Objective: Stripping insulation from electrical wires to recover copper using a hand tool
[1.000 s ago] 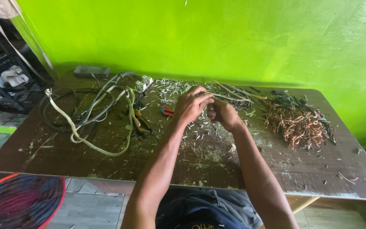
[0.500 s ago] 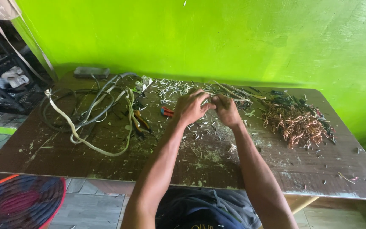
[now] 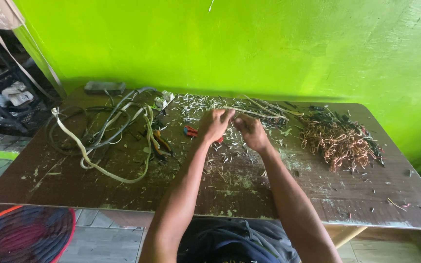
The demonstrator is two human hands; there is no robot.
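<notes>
Head cam: both hands (image 3: 233, 126) pinching thin wire (image 3: 261, 113) over littered brown table (image 3: 123, 190), bright-green wall (image 3: 249, 44) behind.

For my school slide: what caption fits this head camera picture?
Two bare hands, left hand and right hand, pinch thin pale wire over a littered brown table.

We cannot tell what our left hand (image 3: 214, 125) and right hand (image 3: 251, 131) pinch, too thin to make out | red-handled tool (image 3: 191, 131) partly hidden behind left hand | fan (image 3: 23, 236) cut off by bottom edge | rack (image 3: 1, 97) cut off at left | table (image 3: 123, 190) legs mostly hidden.
</notes>
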